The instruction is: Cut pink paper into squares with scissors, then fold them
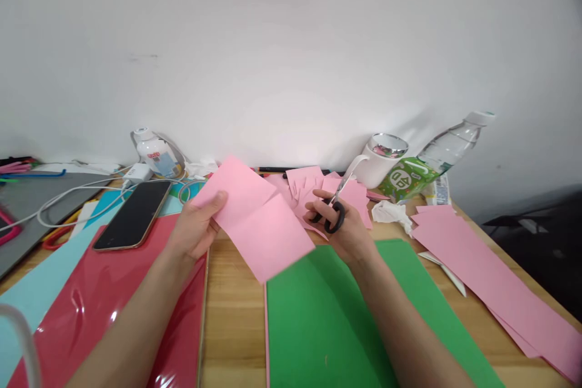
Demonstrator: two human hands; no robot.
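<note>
My left hand (200, 227) pinches a strip of pink paper (268, 239) by its left side, thumb on top. A cut runs partway across the strip from its upper edge, and the right part hangs lower than the left. My right hand (343, 227) has its fingers in the black handles of a pair of scissors (336, 200). The blades point up and away, apart from the strip. Behind the strip lies a loose heap of cut pink pieces (359, 197). Below the hands is a stack of green paper (327, 315).
Red sheets in clear film (109, 297) lie at left, with a phone (134, 215) on them. A white bottle (157, 154) stands behind. At right are a white mug (379, 160), a green packet (405, 179), a leaning water bottle (454, 142) and long pink strips (491, 279).
</note>
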